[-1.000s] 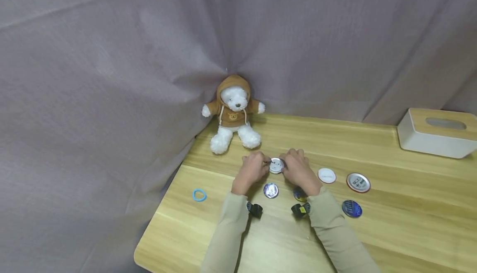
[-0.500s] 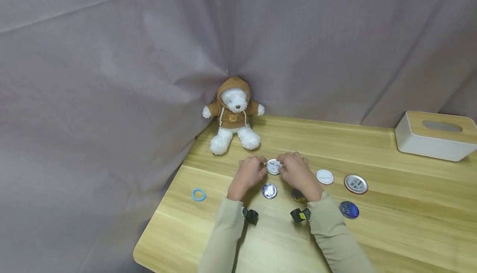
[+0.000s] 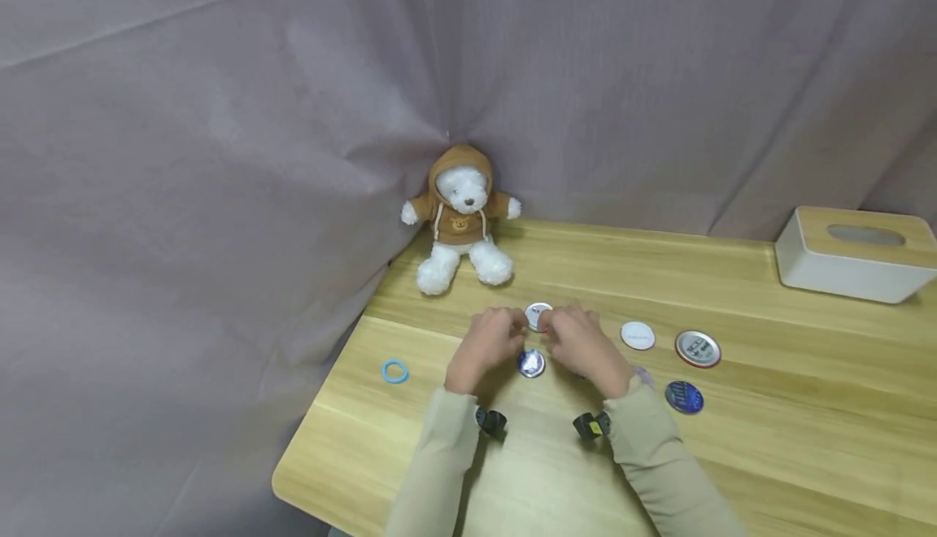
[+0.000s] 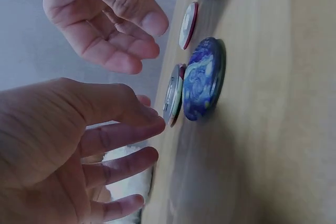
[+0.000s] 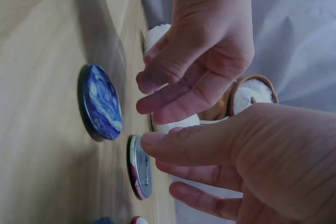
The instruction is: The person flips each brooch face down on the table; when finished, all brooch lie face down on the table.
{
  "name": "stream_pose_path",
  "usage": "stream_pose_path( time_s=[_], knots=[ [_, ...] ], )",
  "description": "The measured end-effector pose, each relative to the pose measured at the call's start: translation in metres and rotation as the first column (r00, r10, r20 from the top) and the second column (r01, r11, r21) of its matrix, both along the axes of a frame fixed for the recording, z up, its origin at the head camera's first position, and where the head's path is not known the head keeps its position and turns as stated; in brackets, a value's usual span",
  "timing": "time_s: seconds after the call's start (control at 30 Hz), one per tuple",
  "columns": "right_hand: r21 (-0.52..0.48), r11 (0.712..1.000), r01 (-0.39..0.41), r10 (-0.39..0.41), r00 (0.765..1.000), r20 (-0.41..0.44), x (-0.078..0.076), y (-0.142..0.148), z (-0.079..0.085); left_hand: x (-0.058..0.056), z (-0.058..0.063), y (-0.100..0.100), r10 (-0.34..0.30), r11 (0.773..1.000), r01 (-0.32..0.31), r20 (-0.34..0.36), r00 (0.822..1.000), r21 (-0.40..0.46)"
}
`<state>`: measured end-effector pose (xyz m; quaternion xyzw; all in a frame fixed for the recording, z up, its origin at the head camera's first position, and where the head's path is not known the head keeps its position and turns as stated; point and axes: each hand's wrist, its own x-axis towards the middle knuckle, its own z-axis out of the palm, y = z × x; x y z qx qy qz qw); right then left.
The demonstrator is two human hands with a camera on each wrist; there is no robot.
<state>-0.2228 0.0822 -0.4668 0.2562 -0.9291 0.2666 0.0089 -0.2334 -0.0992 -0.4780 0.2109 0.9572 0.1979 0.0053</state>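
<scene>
Between my hands lies a round pin-back badge (image 3: 538,316), its silver back and pin facing up; in the left wrist view the badge (image 4: 173,96) looks layered, as if on another one. My left hand (image 3: 489,343) is just left of it, fingers loosely bent with nothing between them. From the right, my right hand (image 3: 584,345) overlaps the badge's edge, its thumb (image 5: 178,145) close to the rim in the right wrist view, fingers relaxed. Nearer me sits a blue swirl-patterned badge (image 3: 531,364), face up.
Right of my hands lie a white badge (image 3: 638,335), a silver-backed badge (image 3: 698,348) and a dark blue badge (image 3: 684,397). A blue ring (image 3: 395,371) is at the left. Behind sit a white teddy bear (image 3: 461,224) in a brown hoodie and a tissue box (image 3: 842,264).
Both hands held the silver-backed badge by its sides a second ago; their fingers have since loosened and drawn slightly toward me. The badge stays on the table. The head view has shifted slightly.
</scene>
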Motion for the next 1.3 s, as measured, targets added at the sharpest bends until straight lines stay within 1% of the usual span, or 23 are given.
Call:
stream_pose_path(
  time_s=[0.13,0.2,0.37,0.5,0.67,0.8,0.9,1.0,1.17,1.3],
  knots=[
    [0.001,0.999,-0.035,0.035,0.999,-0.023,0.005,-0.002,-0.001,0.007,-0.002,-0.002,-0.003,1.0,0.003,0.014,1.0,0.022],
    [0.019,0.999,-0.046,0.047,0.998,-0.035,0.006,-0.004,-0.003,0.01,-0.003,-0.005,0.004,0.999,-0.005,0.033,0.999,0.044],
    [0.044,0.997,-0.059,0.06,0.998,-0.021,0.009,-0.01,-0.007,0.014,-0.004,-0.013,0.013,0.997,-0.02,0.082,0.997,0.078],
    [0.038,0.998,-0.059,0.061,0.997,-0.038,0.011,-0.013,-0.01,0.016,-0.007,-0.013,-0.019,0.996,0.01,0.097,0.995,0.09],
    [0.056,0.996,-0.069,0.072,0.996,-0.048,0.014,-0.014,-0.016,0.02,-0.012,-0.01,-0.045,0.997,0.04,0.077,0.996,0.062],
    [0.057,0.995,-0.079,0.083,0.994,-0.078,0.016,-0.013,-0.021,0.021,-0.013,-0.008,-0.044,0.998,0.042,0.068,0.997,0.04],
    [0.053,0.994,-0.097,0.101,0.99,-0.094,0.015,-0.012,-0.021,0.02,-0.013,-0.008,-0.039,0.999,0.038,0.079,0.996,0.025],
    [0.052,0.992,-0.112,0.116,0.99,-0.074,0.015,-0.011,-0.02,0.02,-0.014,-0.009,-0.05,0.999,0.049,0.083,0.995,0.018],
    [0.006,0.991,-0.131,0.131,0.991,-0.041,0.014,-0.007,-0.015,0.019,-0.01,-0.011,-0.089,0.996,0.088,0.041,0.995,0.03],
    [-0.028,0.986,-0.162,0.16,0.986,-0.041,0.011,-0.004,-0.012,0.017,-0.007,-0.013,-0.084,0.995,0.083,0.027,0.996,0.056]
  ],
)
